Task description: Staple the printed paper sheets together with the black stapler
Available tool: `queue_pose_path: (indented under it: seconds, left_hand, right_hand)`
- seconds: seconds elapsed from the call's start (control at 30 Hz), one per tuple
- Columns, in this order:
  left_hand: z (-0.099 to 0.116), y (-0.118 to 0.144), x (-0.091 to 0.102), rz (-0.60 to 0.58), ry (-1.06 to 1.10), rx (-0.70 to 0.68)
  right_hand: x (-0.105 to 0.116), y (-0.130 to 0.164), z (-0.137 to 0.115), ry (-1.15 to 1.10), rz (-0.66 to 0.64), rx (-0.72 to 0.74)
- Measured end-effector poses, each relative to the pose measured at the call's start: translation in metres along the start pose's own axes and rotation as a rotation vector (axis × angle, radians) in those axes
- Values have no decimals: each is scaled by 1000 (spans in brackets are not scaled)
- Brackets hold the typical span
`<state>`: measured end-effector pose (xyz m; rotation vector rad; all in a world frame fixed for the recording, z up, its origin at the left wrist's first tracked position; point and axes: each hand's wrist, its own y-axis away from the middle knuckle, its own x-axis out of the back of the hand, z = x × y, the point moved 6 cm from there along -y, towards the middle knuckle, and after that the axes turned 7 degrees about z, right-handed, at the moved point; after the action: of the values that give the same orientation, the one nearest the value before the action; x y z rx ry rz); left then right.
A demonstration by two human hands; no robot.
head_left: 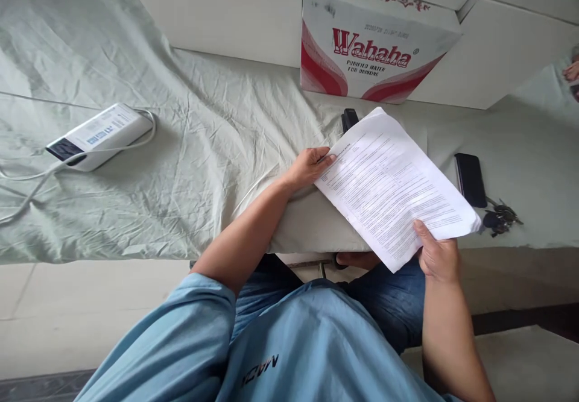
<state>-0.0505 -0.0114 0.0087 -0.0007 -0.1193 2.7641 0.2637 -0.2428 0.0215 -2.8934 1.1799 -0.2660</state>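
Observation:
A stack of white printed paper sheets (389, 179) is held tilted above the table's front edge. My left hand (310, 166) pinches its upper left corner. My right hand (436, 256) grips the lower right edge, thumb on top of the page. A black stapler (348, 117) lies on the table just behind the paper's top corner, partly hidden by it.
The table is draped in a wrinkled pale green cloth (181, 149). A white power strip (97, 135) with white cables lies at the left. A Wahaha water carton (375, 52) stands at the back. A black phone (470, 179) and keys (500, 218) lie at the right.

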Motion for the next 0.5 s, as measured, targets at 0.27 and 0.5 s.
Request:
queue_pose_path:
  seconds: [0.27, 0.5]
  left_hand:
    - [3, 1, -2, -80, -83, -37]
    - [11, 11, -7, -102, 106, -38]
  right_hand:
    - [16, 21, 21, 27, -62, -86]
    - [32, -1, -28, -51, 182, 359]
